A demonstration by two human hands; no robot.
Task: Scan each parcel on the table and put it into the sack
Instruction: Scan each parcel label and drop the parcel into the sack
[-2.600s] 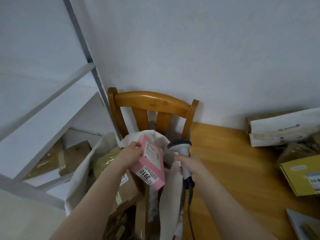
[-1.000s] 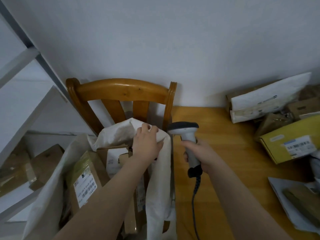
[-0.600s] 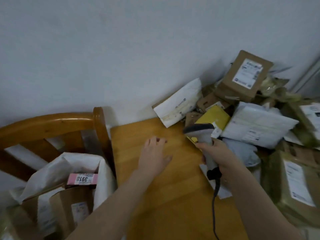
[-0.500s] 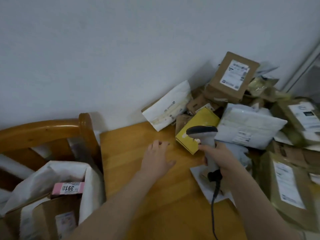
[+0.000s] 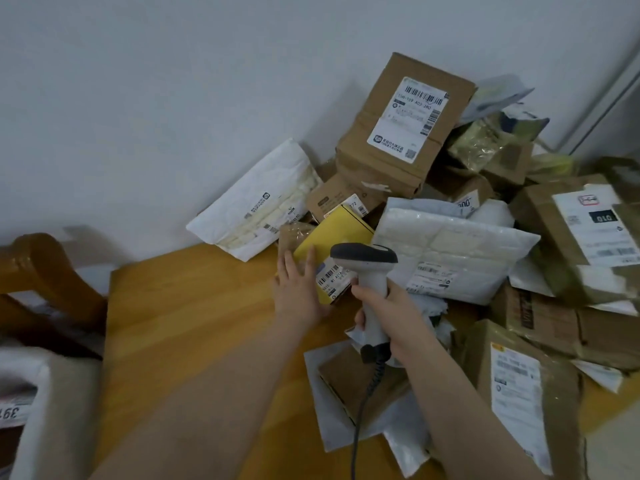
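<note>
Nearest me, at the lower left, I see the white sack (image 5: 41, 382) just left of the wooden surface (image 5: 194, 323). My right hand (image 5: 394, 317) has its fingers (image 5: 363, 293) curled round the handle of the corded barcode scanner (image 5: 367, 268), held upright. My left hand (image 5: 301, 296) lies with fingers (image 5: 309, 261) straight and slightly spread on the yellow box (image 5: 336, 233) at the near edge of the parcel heap (image 5: 485, 244). Behind it a white mailer (image 5: 263, 202) leans on the wall (image 5: 173, 98), and a labelled cardboard box (image 5: 398, 133) tops the heap.
</note>
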